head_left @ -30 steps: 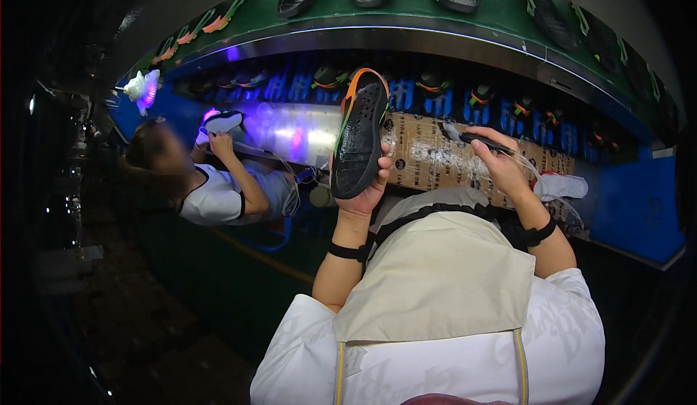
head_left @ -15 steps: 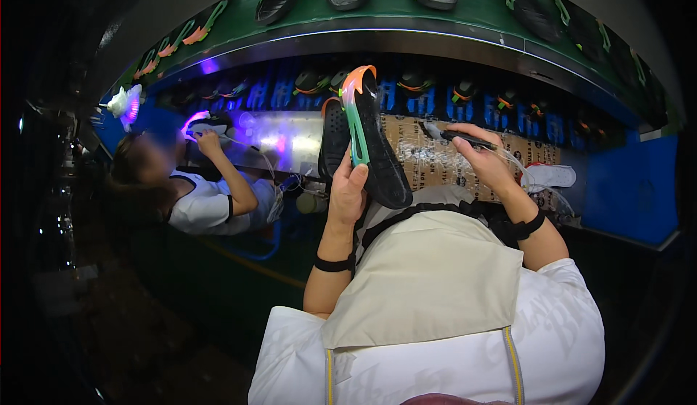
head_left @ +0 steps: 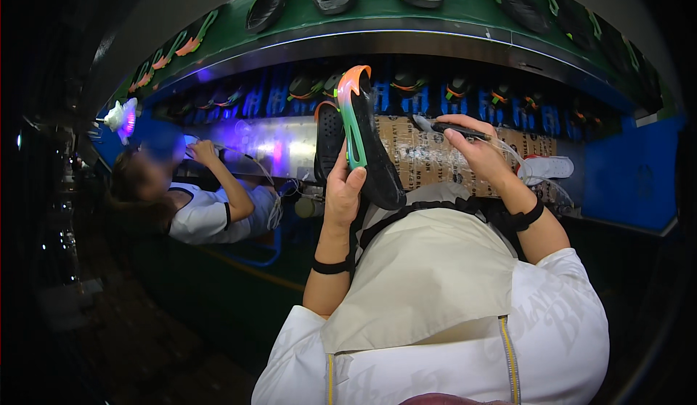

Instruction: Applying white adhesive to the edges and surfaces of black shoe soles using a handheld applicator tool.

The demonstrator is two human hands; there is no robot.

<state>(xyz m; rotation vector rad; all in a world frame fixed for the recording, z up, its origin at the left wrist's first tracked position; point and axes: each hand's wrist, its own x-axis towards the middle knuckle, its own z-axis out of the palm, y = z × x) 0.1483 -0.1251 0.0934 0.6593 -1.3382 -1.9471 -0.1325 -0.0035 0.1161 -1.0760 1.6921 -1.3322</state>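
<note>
Upright in front of me is a black shoe sole (head_left: 382, 176) with an orange-to-green side piece (head_left: 354, 127) along its left edge. My left hand (head_left: 344, 194) is closed around the lower part of this piece. A second black sole (head_left: 329, 142), dotted with holes, stands just behind it, partly hidden. In my right hand (head_left: 478, 152) is a dark-handled brush (head_left: 465, 131), with a clear tube (head_left: 508, 148) running from its back end. Its pale tip points left toward the sole, apart from it.
Cardboard (head_left: 428, 160) covers the bench before me; a white shoe (head_left: 546, 168) lies at its right. Above runs a green belt (head_left: 370, 6) bearing several soles. Below it, shoes sit on a dark lower line. At left a co-worker (head_left: 210, 205) works beside a lit fan (head_left: 122, 119).
My right hand and brush have shifted slightly left. Soles on the green belt appear farther left. At left, the co-worker's glowing shoe has mostly dropped from sight.
</note>
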